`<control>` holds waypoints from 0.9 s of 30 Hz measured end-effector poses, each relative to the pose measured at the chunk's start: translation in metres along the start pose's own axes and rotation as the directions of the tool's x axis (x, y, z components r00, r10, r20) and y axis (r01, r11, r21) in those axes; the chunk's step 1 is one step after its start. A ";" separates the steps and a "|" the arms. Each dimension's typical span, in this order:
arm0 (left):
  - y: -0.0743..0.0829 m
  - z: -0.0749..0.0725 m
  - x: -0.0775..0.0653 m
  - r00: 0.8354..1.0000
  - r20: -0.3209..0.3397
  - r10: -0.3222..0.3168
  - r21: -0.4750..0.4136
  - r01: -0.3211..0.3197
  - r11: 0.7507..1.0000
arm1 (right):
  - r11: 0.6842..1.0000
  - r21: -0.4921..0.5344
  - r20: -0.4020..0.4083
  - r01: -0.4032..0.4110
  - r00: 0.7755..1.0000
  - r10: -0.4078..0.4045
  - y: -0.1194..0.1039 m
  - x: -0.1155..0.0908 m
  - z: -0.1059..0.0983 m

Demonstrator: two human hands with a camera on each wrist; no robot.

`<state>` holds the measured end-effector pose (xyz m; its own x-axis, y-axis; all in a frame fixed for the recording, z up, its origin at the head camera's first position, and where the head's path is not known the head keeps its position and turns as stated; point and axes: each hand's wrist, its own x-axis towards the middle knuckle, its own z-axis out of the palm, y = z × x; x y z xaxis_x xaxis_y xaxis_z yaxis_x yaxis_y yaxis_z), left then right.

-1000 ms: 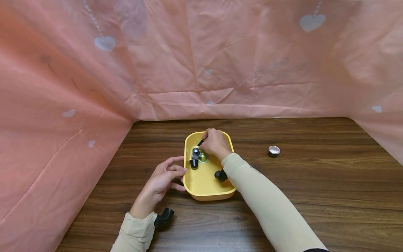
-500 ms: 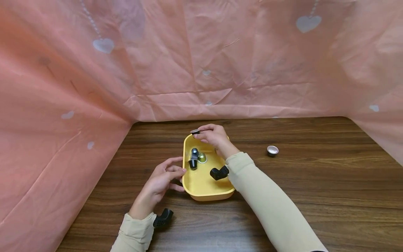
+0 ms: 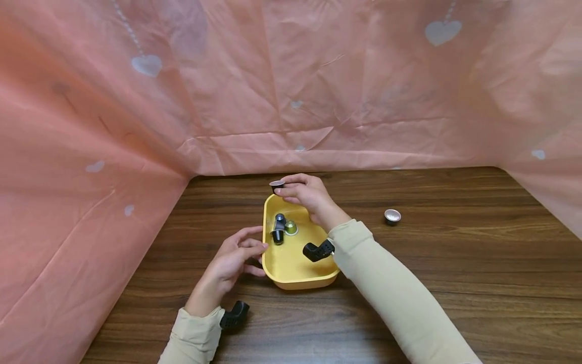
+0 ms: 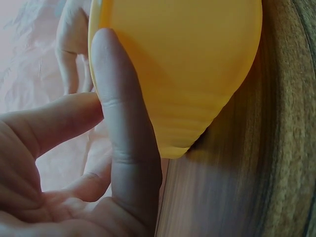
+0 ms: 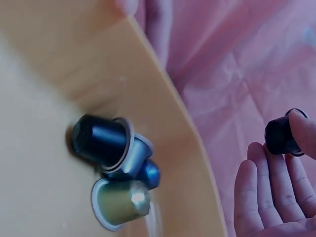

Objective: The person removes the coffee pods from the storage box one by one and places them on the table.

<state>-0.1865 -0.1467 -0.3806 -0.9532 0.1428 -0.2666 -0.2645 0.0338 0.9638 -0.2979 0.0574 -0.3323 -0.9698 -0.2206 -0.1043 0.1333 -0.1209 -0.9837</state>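
Between right thumb and fingertips, a black coffee capsule (image 3: 277,186) is pinched, its pale lid facing up. My right hand (image 3: 309,196) holds it over the far left corner of the yellow tray (image 3: 295,279). In the right wrist view the other fingers of that hand stretch out below the capsule (image 5: 281,137). My left hand (image 3: 230,260) rests against the tray's left side, thumb (image 4: 129,133) on the wall near the rim. Inside the tray lie a black capsule (image 5: 101,140), blue capsules (image 5: 148,174) and a green capsule (image 5: 121,201), clustered by the left wall.
Another capsule (image 3: 392,216) stands lid up on the wooden table (image 3: 454,242), right of the tray. A pink sheet (image 3: 341,101) with heart prints encloses the back and sides. Black wrist cameras (image 3: 235,314) jut from both sleeves.
My right hand has lifted the black capsule out of the tray and moved it up and left over the far rim. The left hand has stayed at the tray's side.
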 end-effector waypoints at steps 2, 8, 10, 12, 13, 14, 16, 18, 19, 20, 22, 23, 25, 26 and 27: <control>0.000 0.000 0.000 1.000 0.002 -0.002 0.000 0.002 1.000 | 1.000 0.013 0.006 0.003 1.000 -0.003 -0.004 -0.005 -0.002; 0.001 -0.001 0.001 1.000 0.010 -0.002 0.002 0.002 1.000 | 0.998 0.054 0.008 0.040 0.999 -0.040 -0.012 -0.018 -0.015; 0.001 -0.003 0.001 1.000 0.008 -0.002 0.004 0.002 1.000 | 0.997 0.065 0.006 0.047 0.999 -0.048 -0.011 -0.022 -0.020; 0.000 -0.004 0.001 1.000 0.004 -0.002 0.004 0.002 1.000 | 0.996 0.073 0.005 0.055 0.998 -0.055 -0.010 -0.025 -0.025; 0.000 -0.004 0.000 1.000 0.002 -0.001 0.002 0.001 1.000 | 0.995 0.081 0.005 0.061 0.998 -0.062 -0.009 -0.027 -0.027; 0.000 -0.005 0.000 1.000 0.003 0.002 0.000 -0.002 1.000 | 0.994 0.091 0.003 0.066 0.998 -0.066 -0.008 -0.029 -0.029; -0.001 -0.005 0.000 1.000 0.007 0.007 -0.005 -0.007 1.000 | 0.991 0.108 0.002 0.077 0.997 -0.078 -0.005 -0.033 -0.032; -0.002 -0.005 0.001 1.000 0.010 0.009 -0.007 -0.008 1.000 | 0.990 0.116 -0.002 0.081 0.997 -0.082 -0.002 -0.036 -0.035; -0.002 -0.004 0.001 1.000 0.012 0.009 -0.008 -0.008 1.000 | 0.990 0.114 -0.001 0.081 0.997 -0.082 -0.001 -0.037 -0.036; -0.002 -0.004 0.001 1.000 0.014 0.008 -0.008 -0.008 1.000 | 0.991 0.107 0.003 0.080 0.997 -0.081 0.000 -0.039 -0.037; -0.003 -0.004 0.001 1.000 0.015 0.006 -0.010 -0.006 1.000 | 0.993 0.090 0.010 0.077 0.997 -0.078 0.002 -0.041 -0.039; -0.003 -0.004 0.001 1.000 0.016 0.007 -0.011 -0.007 1.000 | 0.993 0.085 0.013 0.077 0.997 -0.078 0.003 -0.042 -0.040; -0.003 -0.003 0.002 1.000 0.022 0.012 -0.013 -0.012 1.000 | 0.994 0.079 0.015 0.078 0.997 -0.080 0.004 -0.043 -0.041; -0.002 -0.003 0.002 1.000 0.024 0.014 -0.013 -0.014 1.000 | 0.994 0.079 0.014 0.078 0.997 -0.079 0.004 -0.044 -0.042; -0.002 -0.003 0.002 1.000 0.024 0.014 -0.014 -0.014 1.000 | 0.994 0.083 0.014 0.077 0.997 -0.079 0.004 -0.045 -0.043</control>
<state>-0.1882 -0.1490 -0.3834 -0.9531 0.1670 -0.2526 -0.2532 0.0181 0.9672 -0.2623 0.1085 -0.3383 -0.9744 -0.2234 -0.0245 0.0743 -0.2175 -0.9732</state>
